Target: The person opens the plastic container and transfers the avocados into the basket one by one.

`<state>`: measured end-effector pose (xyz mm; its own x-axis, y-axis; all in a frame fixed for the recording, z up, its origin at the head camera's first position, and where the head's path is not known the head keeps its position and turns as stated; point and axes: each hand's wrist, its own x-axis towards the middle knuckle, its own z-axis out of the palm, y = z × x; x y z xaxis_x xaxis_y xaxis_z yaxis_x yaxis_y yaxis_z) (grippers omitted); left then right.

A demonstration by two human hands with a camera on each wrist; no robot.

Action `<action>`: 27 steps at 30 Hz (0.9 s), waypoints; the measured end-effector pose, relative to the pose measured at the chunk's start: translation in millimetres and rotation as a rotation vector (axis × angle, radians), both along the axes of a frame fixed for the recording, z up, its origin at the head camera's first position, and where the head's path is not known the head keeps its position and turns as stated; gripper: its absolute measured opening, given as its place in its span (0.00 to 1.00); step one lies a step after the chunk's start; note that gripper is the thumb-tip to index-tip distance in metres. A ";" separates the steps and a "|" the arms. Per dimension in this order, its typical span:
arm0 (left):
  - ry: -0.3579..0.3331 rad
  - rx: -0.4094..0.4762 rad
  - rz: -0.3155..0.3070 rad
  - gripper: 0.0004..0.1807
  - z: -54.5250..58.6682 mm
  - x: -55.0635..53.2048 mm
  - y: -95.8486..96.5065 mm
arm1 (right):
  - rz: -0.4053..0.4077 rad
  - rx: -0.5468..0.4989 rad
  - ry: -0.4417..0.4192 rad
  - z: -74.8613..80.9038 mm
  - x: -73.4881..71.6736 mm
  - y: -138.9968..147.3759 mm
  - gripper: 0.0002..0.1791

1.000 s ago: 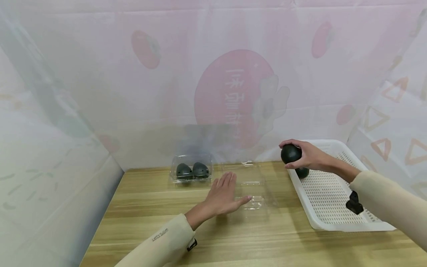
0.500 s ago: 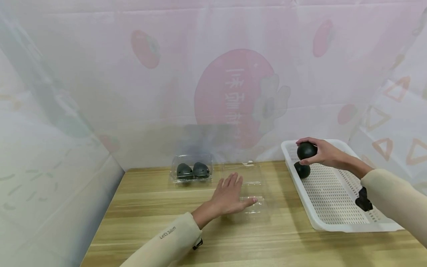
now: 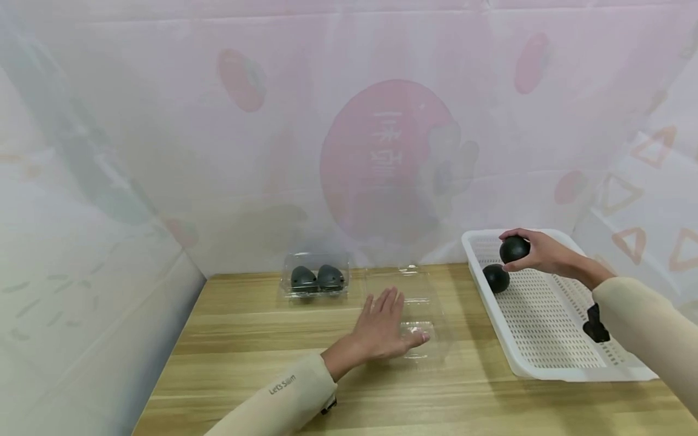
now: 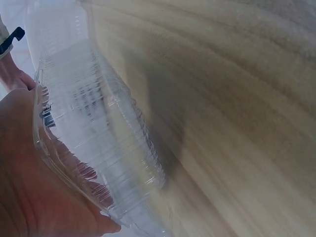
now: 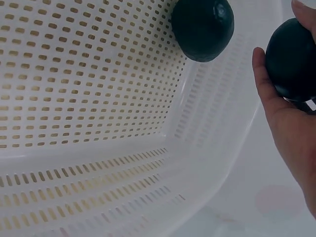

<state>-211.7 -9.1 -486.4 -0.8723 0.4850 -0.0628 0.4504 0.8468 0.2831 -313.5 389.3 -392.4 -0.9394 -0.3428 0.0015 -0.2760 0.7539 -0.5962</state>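
The right hand grips a glossy, dark, rounded object.

A wooden table with light and dark stripes fills the near part. At the far side hangs a big cloth, pink at the top. It has a large red circle with white writing going down it, and a pale flower shape on the circle's right side. A red shape is up to the left. On the right, another cloth has orange triangles. The left cloth has little green dashes.
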 end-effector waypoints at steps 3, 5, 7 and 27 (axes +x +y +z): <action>0.025 -0.019 -0.005 0.60 -3.1 1.5 3.0 | 0.001 0.005 -0.004 -5.4 -1.4 5.5 0.42; 0.042 -0.038 -0.009 0.60 -3.9 3.0 4.4 | 0.006 0.012 -0.005 -8.9 -2.8 9.6 0.42; 0.050 -0.059 -0.014 0.60 -1.1 5.8 5.6 | 0.007 0.019 -0.008 -11.4 -3.7 12.5 0.43; 0.133 -0.121 -0.062 0.62 -12.9 13.0 5.5 | -0.010 0.112 -0.147 -42.8 -15.5 32.3 0.47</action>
